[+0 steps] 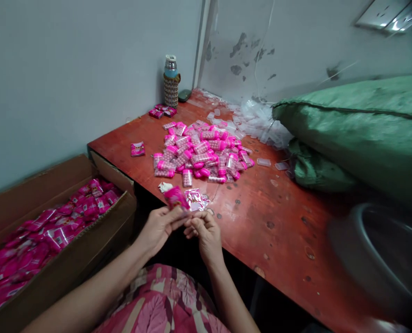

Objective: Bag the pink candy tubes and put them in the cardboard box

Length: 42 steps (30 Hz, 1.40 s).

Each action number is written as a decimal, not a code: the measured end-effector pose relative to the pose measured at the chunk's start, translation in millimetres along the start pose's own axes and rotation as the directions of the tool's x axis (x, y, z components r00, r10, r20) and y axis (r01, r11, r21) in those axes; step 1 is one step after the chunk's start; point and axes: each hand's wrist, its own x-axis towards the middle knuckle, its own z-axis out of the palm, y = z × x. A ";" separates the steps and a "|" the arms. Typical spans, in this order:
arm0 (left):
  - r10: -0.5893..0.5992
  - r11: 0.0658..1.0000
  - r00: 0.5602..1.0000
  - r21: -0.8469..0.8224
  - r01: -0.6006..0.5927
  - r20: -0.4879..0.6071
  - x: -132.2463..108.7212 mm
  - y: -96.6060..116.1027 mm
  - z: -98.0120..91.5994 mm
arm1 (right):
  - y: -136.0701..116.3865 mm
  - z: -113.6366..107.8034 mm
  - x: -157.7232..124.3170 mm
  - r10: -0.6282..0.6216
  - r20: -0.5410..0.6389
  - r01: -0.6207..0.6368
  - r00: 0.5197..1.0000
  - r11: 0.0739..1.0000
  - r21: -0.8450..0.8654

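A small pink packet (176,199), smeared by motion, is pinched between the thumb and fingers of my left hand (160,227). Close against its lower right corner, my right hand (206,231) has thumb and fingers pressed together; what lies in them, if anything, is hidden. Just beyond my hands, a flat shiny pink-and-white wrapper (194,200) lies near the table's front edge. Behind it is a heap of clear small containers with pink caps (202,148), filled with pale pink balls. A crumpled white scrap (164,187) rests left of the wrapper.
An open cardboard box (113,222) full of pink packets stands at left, beside the red table (261,222). Clear plastic pieces (257,120), a green sack (358,120) and a grey tub (356,249) are at right. A bottle (171,85) stands near the back corner.
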 end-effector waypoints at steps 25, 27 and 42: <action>0.477 -0.458 0.581 0.751 -0.476 0.659 61.1 -36.2 -10.6 | -18.1 -27.1 14.1 -0.196 -0.204 0.107 0.959 0.919 -0.379; 0.492 -0.437 0.546 0.735 -0.519 0.678 59.1 -36.2 -9.1 | -19.9 -27.2 23.8 -0.254 -0.226 0.155 0.940 0.912 -0.380; 0.089 0.954 0.996 0.290 -0.076 -0.031 28.5 -20.9 8.1 | -20.9 -8.1 44.3 -0.163 -0.114 0.123 0.980 0.946 -0.299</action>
